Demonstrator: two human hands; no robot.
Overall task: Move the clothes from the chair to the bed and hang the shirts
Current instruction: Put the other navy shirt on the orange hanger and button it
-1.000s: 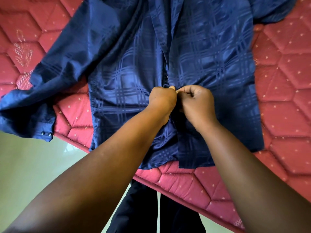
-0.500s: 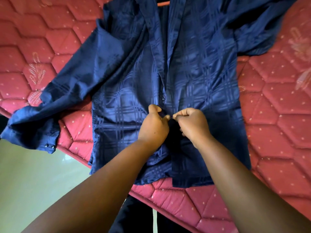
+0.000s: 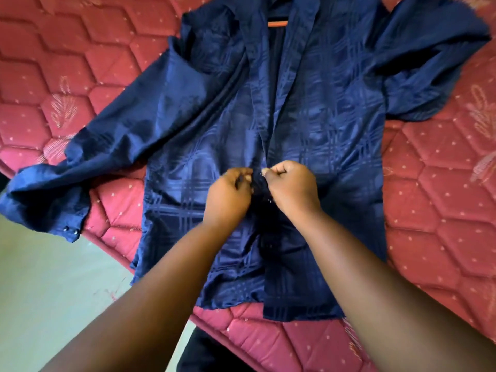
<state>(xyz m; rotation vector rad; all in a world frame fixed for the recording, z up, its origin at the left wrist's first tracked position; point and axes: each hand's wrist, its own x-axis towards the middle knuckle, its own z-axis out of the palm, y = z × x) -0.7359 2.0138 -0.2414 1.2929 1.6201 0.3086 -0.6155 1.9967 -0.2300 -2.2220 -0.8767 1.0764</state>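
Note:
A dark blue checked shirt (image 3: 335, 116) lies face up on the red quilted bed (image 3: 442, 210), sleeves spread to both sides. An orange hanger (image 3: 277, 23) shows inside the open collar at the top. My left hand (image 3: 228, 197) pinches the left front edge of the shirt at mid-chest. Just to its right, my right hand (image 3: 291, 186) pinches the right front edge; the two hands nearly touch over the button strip. The upper front of the shirt gapes open above my hands.
The bed's edge runs diagonally from the left to the bottom right. Pale green floor (image 3: 53, 291) lies below left. The left sleeve's cuff (image 3: 53, 218) hangs over the bed edge. My dark trousers (image 3: 209, 353) show at the bottom.
The view has tilted up, so more of the collar and the orange hanger show. My hands stay together on the shirt front, pinching the button strip a little higher on the shirt.

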